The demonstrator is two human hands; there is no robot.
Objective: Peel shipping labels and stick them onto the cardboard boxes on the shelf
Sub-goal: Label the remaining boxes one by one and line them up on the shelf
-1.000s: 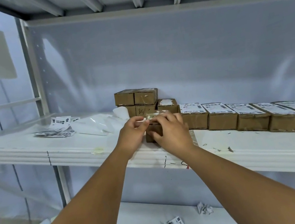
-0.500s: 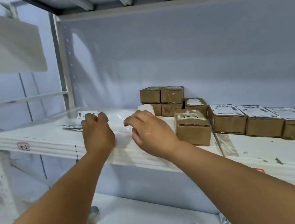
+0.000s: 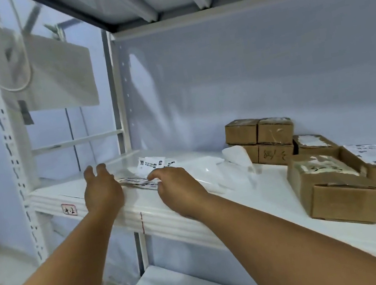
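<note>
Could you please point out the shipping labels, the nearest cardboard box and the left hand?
shipping labels [image 3: 151,162], head view, printed top sheet.
nearest cardboard box [image 3: 343,201], head view, front face.
left hand [image 3: 103,193], head view, back of hand.

One head-worn view (wide-angle) — looks forward at the shelf from close by.

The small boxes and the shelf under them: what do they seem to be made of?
The boxes look like brown cardboard, matte, with folded, creased flaps. The shelf seems to be painted metal, glossy white: it reflects light and has a ribbed front edge.
</note>
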